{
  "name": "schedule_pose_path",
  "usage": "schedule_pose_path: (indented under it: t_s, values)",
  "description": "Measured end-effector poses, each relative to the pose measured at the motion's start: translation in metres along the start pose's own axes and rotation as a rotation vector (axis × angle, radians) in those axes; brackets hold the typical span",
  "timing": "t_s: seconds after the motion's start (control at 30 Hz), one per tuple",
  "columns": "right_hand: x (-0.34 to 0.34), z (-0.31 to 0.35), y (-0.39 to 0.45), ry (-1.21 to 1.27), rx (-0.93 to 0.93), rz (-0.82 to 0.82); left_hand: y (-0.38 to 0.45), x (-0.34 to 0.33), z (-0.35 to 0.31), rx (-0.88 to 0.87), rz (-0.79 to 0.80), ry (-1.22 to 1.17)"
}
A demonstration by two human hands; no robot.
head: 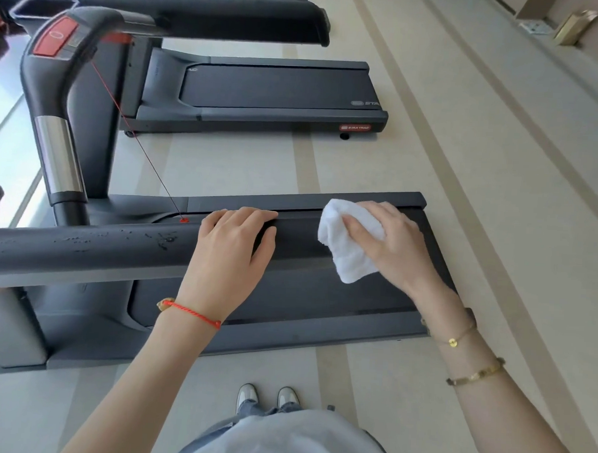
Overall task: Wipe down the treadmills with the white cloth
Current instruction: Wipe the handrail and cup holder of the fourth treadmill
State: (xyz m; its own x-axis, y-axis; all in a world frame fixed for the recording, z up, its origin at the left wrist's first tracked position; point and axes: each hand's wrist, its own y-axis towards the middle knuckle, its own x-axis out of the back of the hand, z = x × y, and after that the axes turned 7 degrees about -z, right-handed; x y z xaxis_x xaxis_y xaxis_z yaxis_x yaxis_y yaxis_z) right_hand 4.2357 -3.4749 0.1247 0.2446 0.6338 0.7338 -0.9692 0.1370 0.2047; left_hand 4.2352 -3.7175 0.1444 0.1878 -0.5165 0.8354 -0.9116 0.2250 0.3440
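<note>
Gripping white cloth (348, 245), right hand (389, 244); far treadmill (279, 88) label "STAR TRAC".

Pale striped floor (431, 156) under two dark treadmills, near (320, 333) and far (278, 117)
</note>
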Motion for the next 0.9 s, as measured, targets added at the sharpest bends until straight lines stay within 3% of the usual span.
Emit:
schedule_pose_path:
  t_s: [0.13, 0.33, 0.5, 0.7, 0.9]
  values:
    - [-0.013, -0.001, -0.025, -0.185, 0.243, -0.139, 0.001, 0.0, 0.001, -0.002, -0.004, 0.013]
    - [-0.006, 0.008, 0.005, -0.369, 0.342, -0.081, 0.0, 0.0, 0.003, -0.003, -0.028, 0.017]
    - [-0.026, 0.031, 0.02, -0.472, 0.527, -0.069, -0.004, 0.009, 0.014, 0.0, -0.109, 0.018]
    - [-0.079, 0.08, 0.011, -0.468, 0.59, -0.178, -0.015, 0.04, 0.051, 0.053, -0.2, 0.035]
    - [-0.104, 0.105, 0.013, -0.442, 0.616, -0.183, -0.027, 0.076, 0.107, 0.109, -0.237, 0.075]
